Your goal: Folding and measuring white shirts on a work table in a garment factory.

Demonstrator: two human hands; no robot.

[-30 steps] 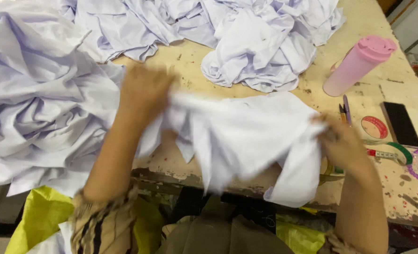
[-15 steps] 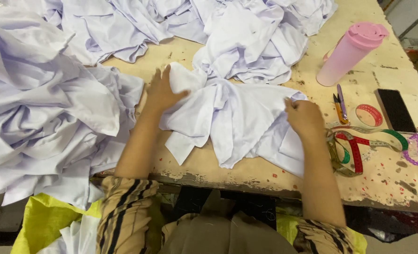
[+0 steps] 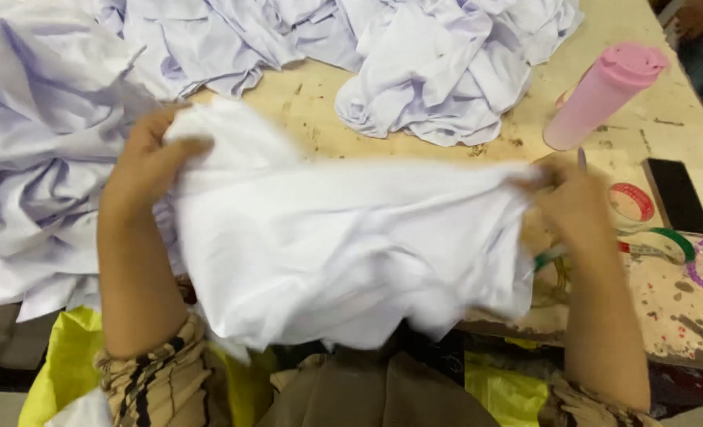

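White garment (image 3: 343, 253): stretched above table edge (image 3: 684, 340), between both hands. Left hand (image 3: 150, 162): closed on upper left edge. Right hand (image 3: 573, 202): pinching right edge. Advice: keep tension even, edges level. Nearby: pink bottle (image 3: 600, 95), tape roll (image 3: 632, 202), white fabric heaps (image 3: 43, 150).

garment (image 3: 343, 253) between hands, bottle (image 3: 600, 95) right, cloth pile (image 3: 43, 142) left

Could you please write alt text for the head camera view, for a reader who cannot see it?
Two hands, left hand and right hand, hold a white cloth stretched between them above a worn wooden table. Heaps of white fabric lie left and behind; a pink bottle, a black phone and tape rolls sit right.
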